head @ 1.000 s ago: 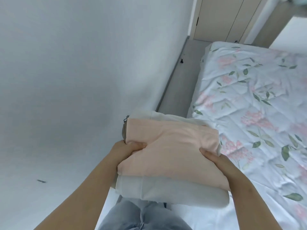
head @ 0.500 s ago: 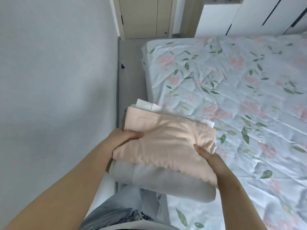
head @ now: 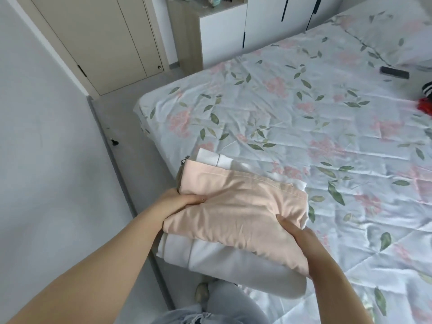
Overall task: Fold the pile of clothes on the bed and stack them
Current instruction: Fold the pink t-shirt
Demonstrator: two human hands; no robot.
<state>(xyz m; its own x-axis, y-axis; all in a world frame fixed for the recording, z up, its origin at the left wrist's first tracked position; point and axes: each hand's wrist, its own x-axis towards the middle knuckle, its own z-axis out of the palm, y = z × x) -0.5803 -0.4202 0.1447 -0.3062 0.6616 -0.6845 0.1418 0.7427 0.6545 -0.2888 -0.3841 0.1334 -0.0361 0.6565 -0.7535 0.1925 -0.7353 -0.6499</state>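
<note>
A stack of folded clothes is held between both hands over the near left corner of the bed. The top piece is a folded peach garment; under it lie folded white garments. My left hand grips the stack's left side, thumb lying on the peach cloth. At the stack's right front corner my right hand holds on, its thumb on top and its fingers hidden beneath. I cannot tell whether the stack touches the bed.
The floral sheet stretches out to the right. At the far right lie a dark flat object and red and black items. A grey wall stands left, a narrow floor strip beside the bed, white cabinets behind.
The view has swung right from the wall toward the bed, bringing more of the sheet and the cabinets into view. Both hands keep the same hold on the stack.
</note>
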